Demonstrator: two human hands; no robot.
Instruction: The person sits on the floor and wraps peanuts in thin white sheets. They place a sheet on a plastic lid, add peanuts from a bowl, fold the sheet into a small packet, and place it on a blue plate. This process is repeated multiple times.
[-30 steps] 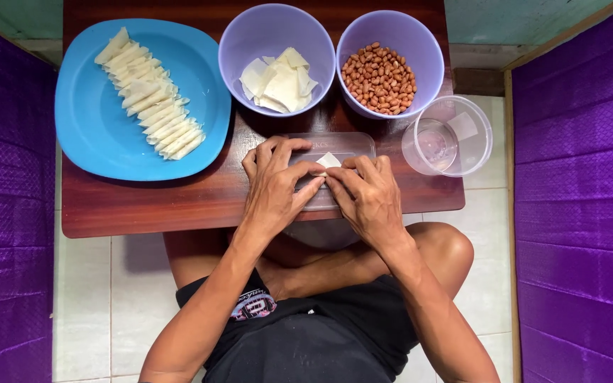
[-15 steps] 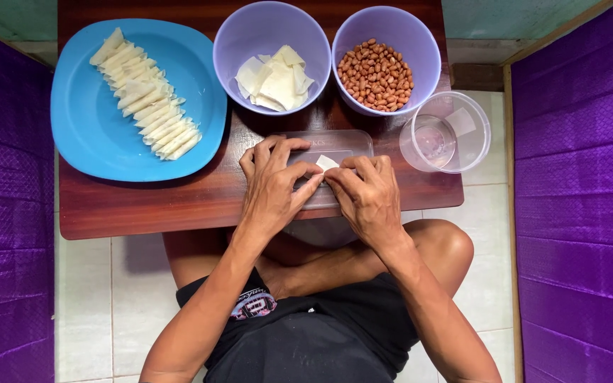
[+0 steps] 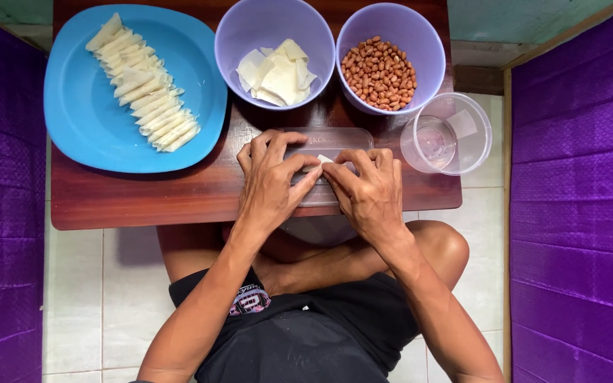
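Both hands, the left hand (image 3: 272,183) and right hand (image 3: 367,190), meet at frame centre, fingertips pinched together on a small white wrapper (image 3: 324,159) over the clear tray (image 3: 329,139), mid-fold; the next move calls for tight, even rolling pressure.

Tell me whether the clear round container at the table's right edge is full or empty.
Nearly empty: the clear round container shows its see-through bottom, with perhaps a little liquid. No peanuts or wrappers inside.

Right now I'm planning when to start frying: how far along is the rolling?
Done: a row of rolled pieces lies on the blue plate. In hand: left hand and right hand pinch one small wrapper over a clear tray. Left: wrappers in the bowl and peanuts.
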